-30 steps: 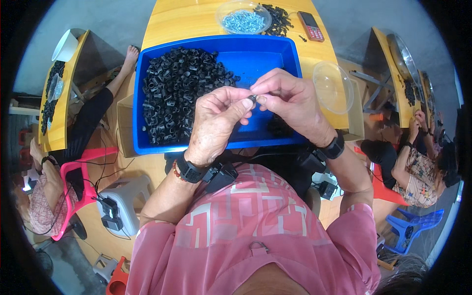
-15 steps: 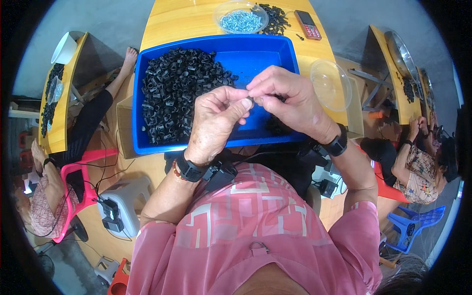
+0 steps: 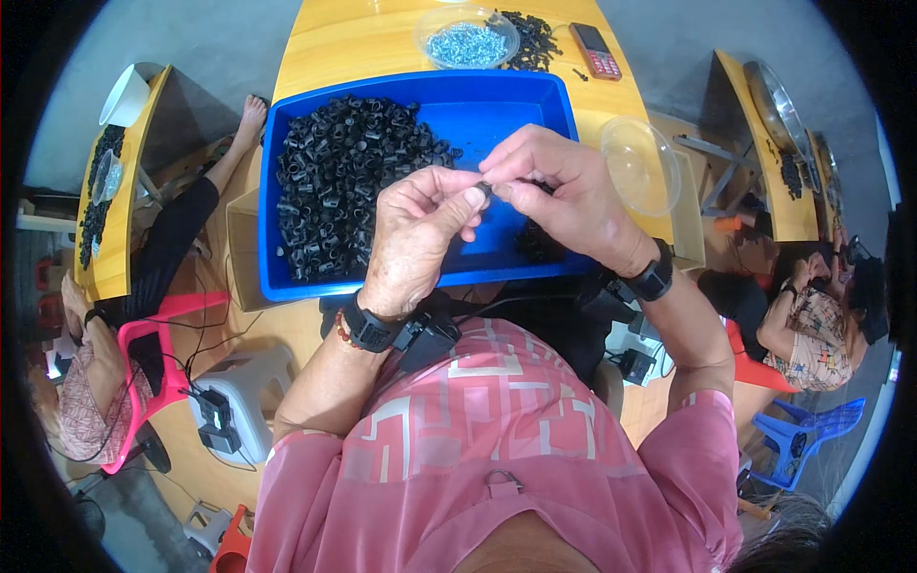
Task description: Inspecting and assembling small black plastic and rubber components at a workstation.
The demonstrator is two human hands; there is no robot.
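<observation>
Over the front of a blue tray [image 3: 497, 88], both my hands meet fingertip to fingertip. My left hand [image 3: 425, 215] pinches a small black plastic part [image 3: 484, 189] between thumb and fingers. Opposite it, my right hand [image 3: 564, 191] is closed in a pinch at the same part; its fingers hide whatever else they hold. A large heap of black plastic pieces [image 3: 349, 181], ring- or clip-like, fills the left of the tray. A smaller dark pile [image 3: 540, 239] lies beneath my right hand.
At the table's far side stand a clear bowl of silvery-blue small metal pieces [image 3: 466, 45], scattered black parts [image 3: 527, 40] and a red phone [image 3: 596, 52]. A clear round container [image 3: 642, 167] sits right of the tray. Other people sit at side tables left and right.
My right thumb and fingers have shifted slightly at the small part. My left hand keeps its pinch in nearly the same place.
</observation>
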